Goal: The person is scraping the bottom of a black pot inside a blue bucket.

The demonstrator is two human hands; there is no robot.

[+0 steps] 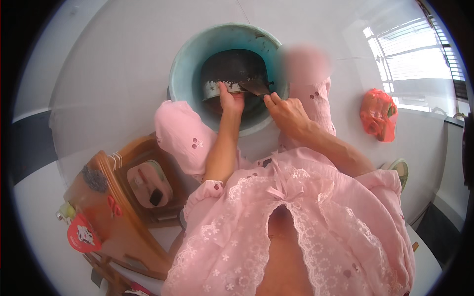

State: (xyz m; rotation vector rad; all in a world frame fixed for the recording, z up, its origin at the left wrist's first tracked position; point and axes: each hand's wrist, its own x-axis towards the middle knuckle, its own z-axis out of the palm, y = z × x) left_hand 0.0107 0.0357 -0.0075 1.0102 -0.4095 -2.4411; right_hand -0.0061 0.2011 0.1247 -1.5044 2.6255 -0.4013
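Note:
Between my knees stands a round turquoise plastic tub (pixel 179 61). Inside it, a soot-blackened metal pot (pixel 234 66) lies tilted with its dark outside facing up. Bare pale metal shows in a patchy strip along the pot's near edge. My left hand (pixel 232 100) grips that edge, thumb on the outer wall and fingers hidden below. In my right hand (pixel 287 111) is the handle of a flat-bladed tool (pixel 255 88), perhaps a knife or scraper. Its blade rests against the pot's wall, right of my left thumb. Dark flecks cling to the tub's inner wall.
At left is a wooden table (pixel 135 233) with steel wool (pixel 94 178), red scissors (pixel 114 206) and a red cow-printed item (pixel 84 233). A pink container (pixel 150 185) sits on a lower wooden surface. On the floor at right lies a red plastic bag (pixel 378 115).

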